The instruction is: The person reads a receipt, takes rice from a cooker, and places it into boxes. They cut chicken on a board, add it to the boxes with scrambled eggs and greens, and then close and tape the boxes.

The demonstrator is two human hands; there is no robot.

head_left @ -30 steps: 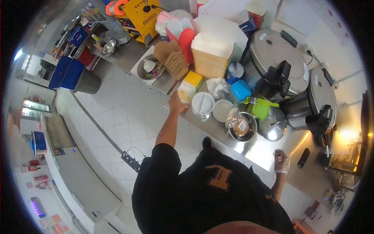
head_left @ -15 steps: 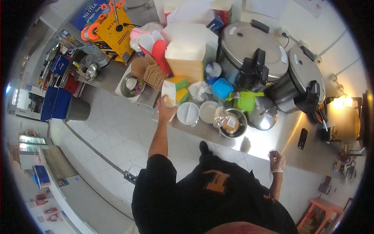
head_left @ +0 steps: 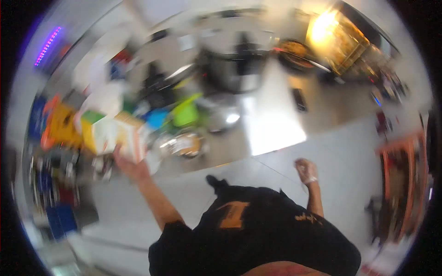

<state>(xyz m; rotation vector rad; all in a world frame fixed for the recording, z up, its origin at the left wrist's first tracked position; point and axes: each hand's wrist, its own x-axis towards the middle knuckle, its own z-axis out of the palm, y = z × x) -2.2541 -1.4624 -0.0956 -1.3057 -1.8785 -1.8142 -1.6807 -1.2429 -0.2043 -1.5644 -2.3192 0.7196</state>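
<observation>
My left hand (head_left: pixel 131 165) grips the lower edge of a white, yellow and green cardboard box (head_left: pixel 105 134), which hangs over the counter's left end. Blur hides the print on the box. Off to the right, away from the counter's edge, is my right hand (head_left: pixel 306 171) in a clear plastic glove. Its fingers are curled, and whatever they hold, if anything, is too small to make out. Near the box are a blue container (head_left: pixel 157 118), a green container (head_left: pixel 185 113) and a bowl with a plastic-wrapped item (head_left: pixel 186 143).
Large metal pots (head_left: pixel 232 69) stand at the back of the steel counter (head_left: pixel 274 110). A dark phone (head_left: pixel 299 100) lies towards the right, below a pan of food (head_left: pixel 294 49) and a lit warmer (head_left: pixel 338 39). An orange shelf (head_left: pixel 403 184) stands far right.
The view has swung to the right and blurred. The box is now lifted and looks larger, held in my left hand. My right hand has moved away from the counter's edge.
</observation>
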